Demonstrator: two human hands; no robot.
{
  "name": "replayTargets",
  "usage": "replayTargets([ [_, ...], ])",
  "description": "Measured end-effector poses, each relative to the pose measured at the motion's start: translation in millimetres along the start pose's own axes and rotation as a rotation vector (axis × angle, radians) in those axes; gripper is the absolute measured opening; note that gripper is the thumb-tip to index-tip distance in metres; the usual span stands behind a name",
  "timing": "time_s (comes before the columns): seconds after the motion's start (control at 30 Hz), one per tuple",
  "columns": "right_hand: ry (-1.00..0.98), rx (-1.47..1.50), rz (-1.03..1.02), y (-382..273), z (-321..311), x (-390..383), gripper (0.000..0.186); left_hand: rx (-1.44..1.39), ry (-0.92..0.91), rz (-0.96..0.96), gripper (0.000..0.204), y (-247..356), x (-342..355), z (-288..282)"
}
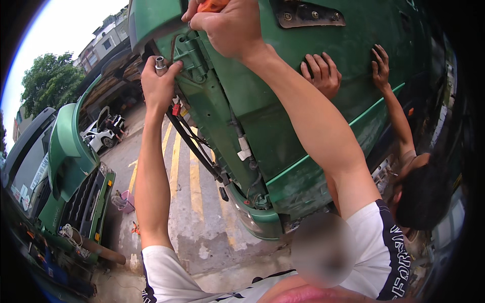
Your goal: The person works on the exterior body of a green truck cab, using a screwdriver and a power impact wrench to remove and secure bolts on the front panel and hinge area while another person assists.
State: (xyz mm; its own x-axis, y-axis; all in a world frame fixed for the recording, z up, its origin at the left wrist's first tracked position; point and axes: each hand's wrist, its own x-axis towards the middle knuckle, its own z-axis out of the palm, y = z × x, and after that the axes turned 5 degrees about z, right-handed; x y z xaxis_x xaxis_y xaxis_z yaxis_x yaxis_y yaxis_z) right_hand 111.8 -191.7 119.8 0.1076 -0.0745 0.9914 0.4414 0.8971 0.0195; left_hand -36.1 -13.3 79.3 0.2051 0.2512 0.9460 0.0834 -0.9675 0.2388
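The left hand [159,86] is wrapped around a metal socket [160,66] near 10:30, beside the hinge [190,58]; the right hand [233,28] clasps an orange thing [213,5] at 12 o'clock. A co-worker's 2 hands [326,76] touch the green panel [283,121] near 2, probably steadying it.

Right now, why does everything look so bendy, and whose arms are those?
There's no robot here, just a person. One wide fisheye camera on their head looks down, so straight edges curve near the rim. The two bare arms coming up from below are theirs. The left hand holds a metal socket. The right hand grips an orange thing, partly cut off by the picture's edge. The big green vehicle body is in front. Another person's hands rest against it. Below, yellow stripes cross the ground.
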Motion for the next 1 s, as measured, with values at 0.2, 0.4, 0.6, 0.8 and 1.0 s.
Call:
replayTargets([
  [0.2, 0.281, 0.117, -0.183, 11.2, -11.5, -22.2, 0.023, -0.182, -0.119, -0.017, 0.027, -9.1, 6.3, -10.2],
  [0.4, 0.294, 0.107, -0.276, 24.2, -11.6, -14.1, 0.024, -0.152, -0.165, -0.029, 0.027, 2.9, 9.1, -8.1],
  [0.6, 0.304, 0.077, -0.306, 31.0, -10.0, -18.5, 0.024, -0.205, -0.161, -0.099, 0.023, 8.3, 6.5, -9.0],
  [0.8, 0.307, 0.042, -0.284, 34.2, -4.1, -25.2, 0.024, -0.157, -0.191, -0.142, 0.023, 3.8, 8.5, -10.5],
  [1.0, 0.220, -0.009, -0.284, 49.0, -11.4, -27.5, 0.029, -0.230, -0.226, -0.175, 0.027, 2.8, 8.4, -16.0],
])
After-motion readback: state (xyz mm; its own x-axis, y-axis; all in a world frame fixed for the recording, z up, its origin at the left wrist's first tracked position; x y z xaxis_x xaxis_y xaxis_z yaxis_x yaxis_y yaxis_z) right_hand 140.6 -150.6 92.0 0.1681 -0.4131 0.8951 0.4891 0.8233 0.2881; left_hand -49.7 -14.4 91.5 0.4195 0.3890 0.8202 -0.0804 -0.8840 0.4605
